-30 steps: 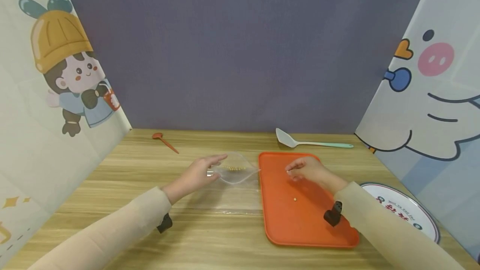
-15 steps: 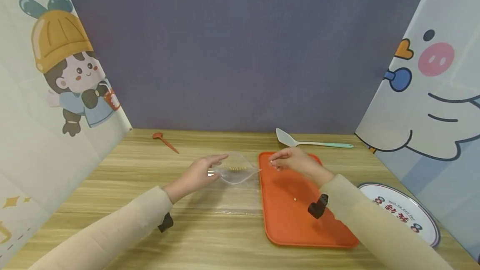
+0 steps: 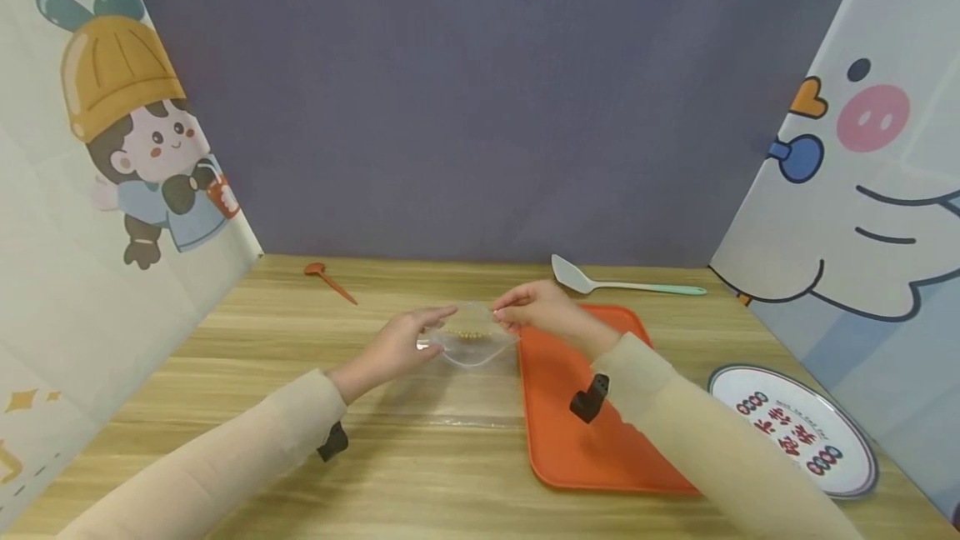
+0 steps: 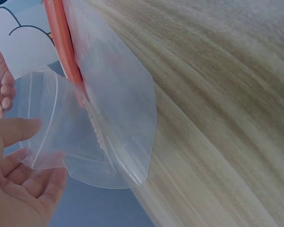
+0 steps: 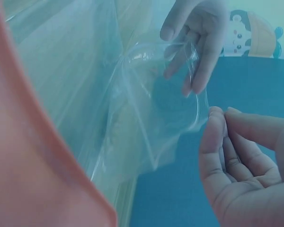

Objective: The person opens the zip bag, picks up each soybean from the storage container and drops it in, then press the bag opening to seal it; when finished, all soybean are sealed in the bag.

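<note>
My left hand point(image 3: 390, 348) grips the left side of a clear zip bag point(image 4: 118, 127), thumb on one face and fingers on the other. The bag's mouth gapes upward, and its lower part lies flat on the table. Through the plastic shows a row of small yellow beans point(image 3: 468, 335). My right hand point(image 3: 543, 311) is over the bag's mouth at its right side, thumb and forefinger pinched together on a small pale bean point(image 3: 496, 312). In the right wrist view, the right hand's fingertips point(image 5: 215, 118) stand right at the bag's rim.
An orange tray point(image 3: 555, 440) lies right of the bag, partly under my right forearm. Beyond it is a white spatula with a green handle point(image 3: 675, 288). A white patterned plate point(image 3: 840, 448) sits far right, and a small reddish-brown spoon point(image 3: 330, 282) back left.
My right hand has moved left from over the tray to the bag's mouth, carrying the small bean. The forearm now covers the bean on the tray. My left hand and the bag have hardly moved.
</note>
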A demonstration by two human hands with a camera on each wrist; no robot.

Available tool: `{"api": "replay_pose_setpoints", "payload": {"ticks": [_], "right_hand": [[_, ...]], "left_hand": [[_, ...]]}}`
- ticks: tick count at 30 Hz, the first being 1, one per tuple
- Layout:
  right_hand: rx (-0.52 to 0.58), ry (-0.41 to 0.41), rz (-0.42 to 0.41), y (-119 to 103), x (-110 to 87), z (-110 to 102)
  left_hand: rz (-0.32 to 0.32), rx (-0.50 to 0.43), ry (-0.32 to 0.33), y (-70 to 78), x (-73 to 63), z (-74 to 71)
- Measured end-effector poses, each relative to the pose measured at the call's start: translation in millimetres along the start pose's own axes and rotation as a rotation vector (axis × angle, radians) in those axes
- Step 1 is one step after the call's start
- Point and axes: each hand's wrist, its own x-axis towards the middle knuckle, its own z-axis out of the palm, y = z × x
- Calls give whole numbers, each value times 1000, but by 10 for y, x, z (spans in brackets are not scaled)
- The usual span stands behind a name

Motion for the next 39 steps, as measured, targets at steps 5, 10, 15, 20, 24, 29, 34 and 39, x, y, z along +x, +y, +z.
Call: {"api": "replay_pose_setpoints", "payload": {"ticks": [5,10,15,20,24,29,34,39], "right_hand": [[-75,22,-7,-81,77,119],[-81,31,2,-83,101,145],[-60,46,1,-19,53,51],[-95,55,39,66,-75,-153],[-95,19,56,186,-190,-348],[-98,-17,77,369,-316,-538],[-132,-42,104,522,-439,-667],[-132,-101,142,642,-558,-733]], "left_hand": [[-8,-13,-12,0,8,-11],[3,-6,-9,2,-1,-19],[11,-9,-5,3,-12,-11],[26,-14,4,-26,-16,4],[45,-20,14,-59,-31,7],[41,-13,19,-89,-46,18],[26,-20,13,-100,-57,18],[22,-9,11,-98,-60,16]]}}
